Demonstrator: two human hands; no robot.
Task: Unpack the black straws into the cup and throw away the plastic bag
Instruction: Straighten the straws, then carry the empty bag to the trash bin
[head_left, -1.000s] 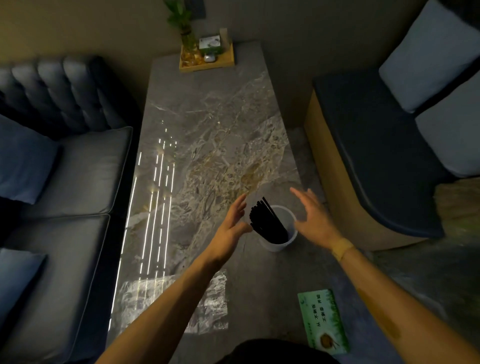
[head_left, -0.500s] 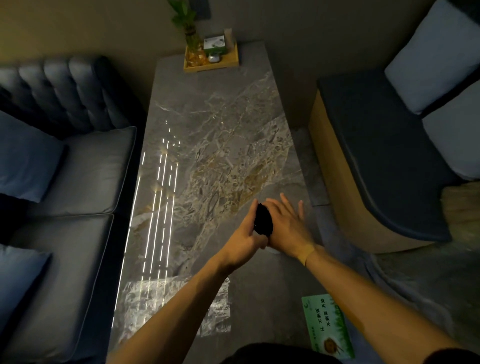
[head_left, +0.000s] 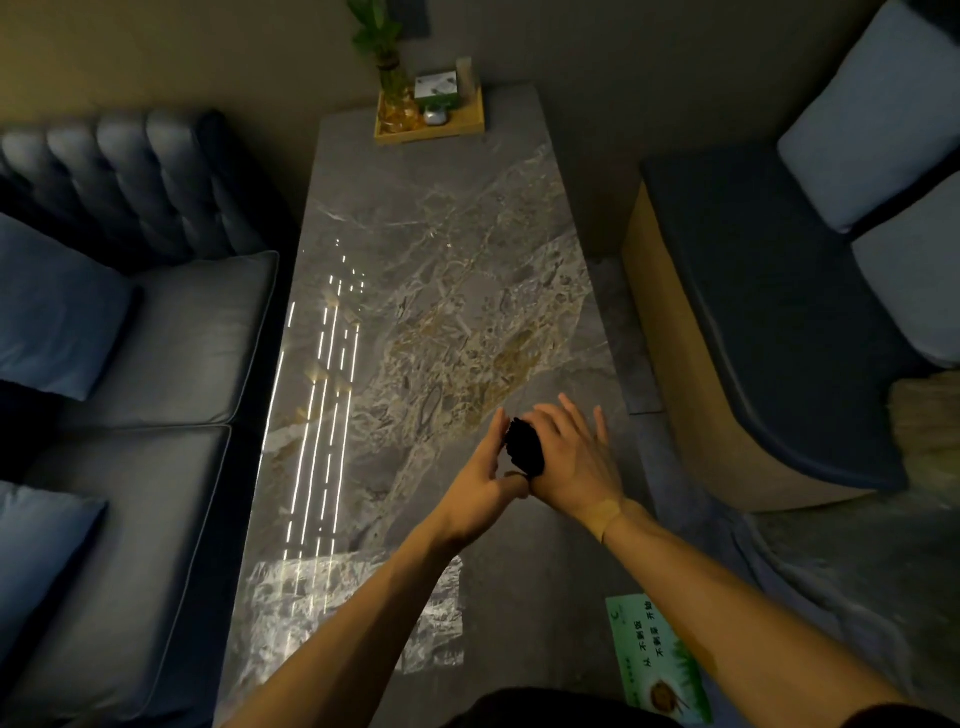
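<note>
**Head view: straws gathered between both hands, bag not yet discarded**

Head view shows both hands meeting at lower centre-right of the frame, over the near end of the marble table (head_left: 415, 249). The left hand (head_left: 480, 486) and right hand (head_left: 571, 465) press flat against either side of the black straws (head_left: 524, 454), fingers extended rather than curled, holding the bundle upright between the palms. The cup is hidden beneath the hands (its position cannot be confirmed). A clear plastic bag (head_left: 358, 608) lies flat on the table at lower centre, well apart from the hands.

Assessment: straw-settling step appears nearly complete. Next move calls for letting go of the bundle, then picking up the bag for disposal.
</note>
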